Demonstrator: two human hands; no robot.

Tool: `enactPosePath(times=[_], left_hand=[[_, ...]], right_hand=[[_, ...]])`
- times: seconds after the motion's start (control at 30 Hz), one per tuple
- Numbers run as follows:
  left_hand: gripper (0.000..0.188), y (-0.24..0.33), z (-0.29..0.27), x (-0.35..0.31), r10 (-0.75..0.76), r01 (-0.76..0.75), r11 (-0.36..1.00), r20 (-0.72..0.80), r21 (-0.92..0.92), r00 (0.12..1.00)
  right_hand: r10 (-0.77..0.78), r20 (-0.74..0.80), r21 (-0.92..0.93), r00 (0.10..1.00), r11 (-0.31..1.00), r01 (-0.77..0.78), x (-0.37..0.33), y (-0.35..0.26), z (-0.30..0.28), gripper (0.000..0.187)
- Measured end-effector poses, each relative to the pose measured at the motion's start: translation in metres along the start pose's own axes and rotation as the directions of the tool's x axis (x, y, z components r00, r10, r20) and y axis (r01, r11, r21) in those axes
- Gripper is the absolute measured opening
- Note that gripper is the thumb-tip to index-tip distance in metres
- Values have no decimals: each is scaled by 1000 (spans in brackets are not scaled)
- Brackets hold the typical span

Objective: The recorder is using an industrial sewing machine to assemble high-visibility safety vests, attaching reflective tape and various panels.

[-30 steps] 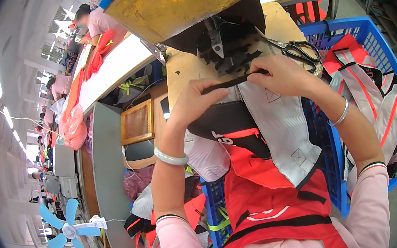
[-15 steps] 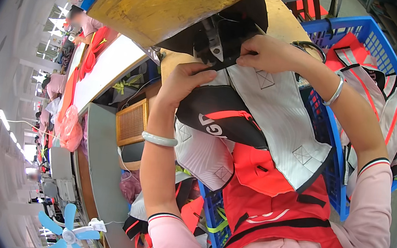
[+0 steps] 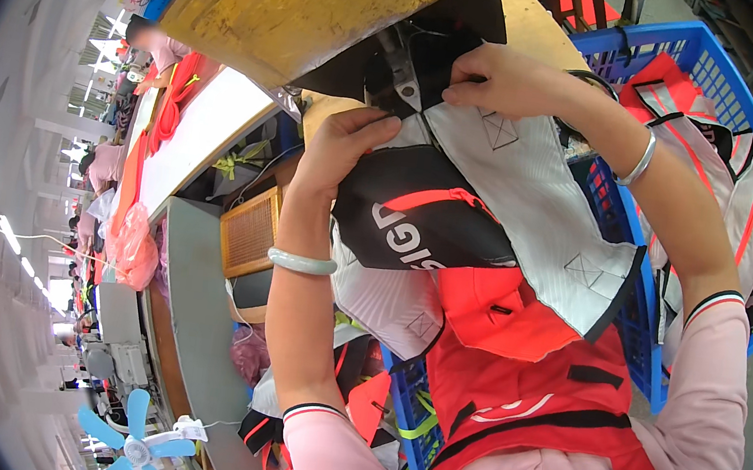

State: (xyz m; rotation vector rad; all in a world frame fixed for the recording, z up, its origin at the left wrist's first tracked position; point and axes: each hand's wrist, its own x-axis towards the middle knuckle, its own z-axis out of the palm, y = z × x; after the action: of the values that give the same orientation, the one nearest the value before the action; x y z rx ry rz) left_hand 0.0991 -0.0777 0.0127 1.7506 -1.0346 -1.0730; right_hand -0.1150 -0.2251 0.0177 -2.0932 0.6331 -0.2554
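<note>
A sewn fabric piece with grey-white panels, a black lettered panel and a red section hangs between my hands toward my lap. Its upper edge lies at the metal foot of a worn yellow sewing machine. My left hand pinches the edge to the left of the foot, thumb on top. To the right of the foot, my right hand grips the same edge with curled fingers. Stitched crossed squares show on the grey-white panels. The exact stitching point is partly hidden.
At the right, a blue plastic basket holds similar grey, red and black pieces. More pieces lie by another blue basket below. A white worktable, a grey panel and a blue fan are at the left.
Both hands have shifted slightly up and left along the fabric edge. The black panel has spread out lower, showing more of its lettering, and the red section has shifted with it.
</note>
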Motion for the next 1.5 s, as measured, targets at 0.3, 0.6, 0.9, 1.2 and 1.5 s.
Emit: enactPosePath(times=[0.3,0.6,0.9,1.2,1.5], left_hand=[[18,-19,10,-86,-16,-62,929,209,365,978],[14,-109,94,-148,-66,21,987,276,162,959],[14,-97,158,-122,-31,30,1000,246,10,969],[18,-70,195,-88,-62,-8,989,451,151,890],[22,-96,196,-147,374,-433,810,219,396,901]], right_hand=[[-142,169,-43,975,988,152,-112,35,-29,21],[384,-236,398,893,876,-272,-312,97,-32,10],[55,-656,-422,753,800,-426,-318,78,-4,14],[-351,115,-453,929,814,363,-218,51,148,14],[-248,145,-303,958,910,282,-222,90,119,15]])
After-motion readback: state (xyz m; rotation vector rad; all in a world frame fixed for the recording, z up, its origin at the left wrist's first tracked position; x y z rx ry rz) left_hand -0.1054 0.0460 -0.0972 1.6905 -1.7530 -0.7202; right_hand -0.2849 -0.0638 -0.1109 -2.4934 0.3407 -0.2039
